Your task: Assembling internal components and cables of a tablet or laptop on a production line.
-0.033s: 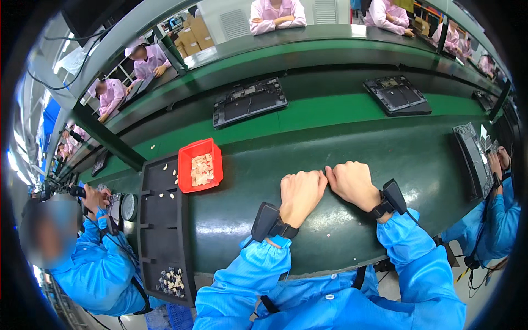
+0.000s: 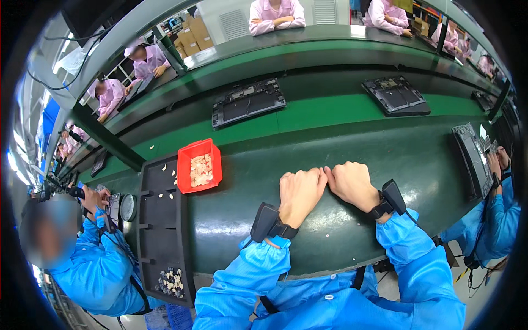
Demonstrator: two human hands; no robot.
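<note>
My left hand (image 2: 300, 193) and my right hand (image 2: 352, 186) rest as loose fists on the dark green table (image 2: 247, 165), backs upward. Their thumb sides touch or nearly touch at the middle. The curled fingers are mostly out of sight under the knuckles, and nothing shows sticking out of either hand. Each wrist carries a black strapped device, the left one (image 2: 268, 221) and the right one (image 2: 390, 197). Left of my hands stands a red bin (image 2: 183, 168) holding small pale pieces (image 2: 201, 169), partly over the edge of a black tray (image 2: 159, 228).
Dark and pale small pieces (image 2: 170, 283) fill the tray's near compartment. Beyond the table, a green conveyor (image 2: 319, 107) carries opened laptop bases (image 2: 250, 103) (image 2: 396, 95). Another laptop base (image 2: 472, 159) stands at the right. Blue-sleeved co-workers sit on both sides; a metal post (image 2: 107, 137) rises at left.
</note>
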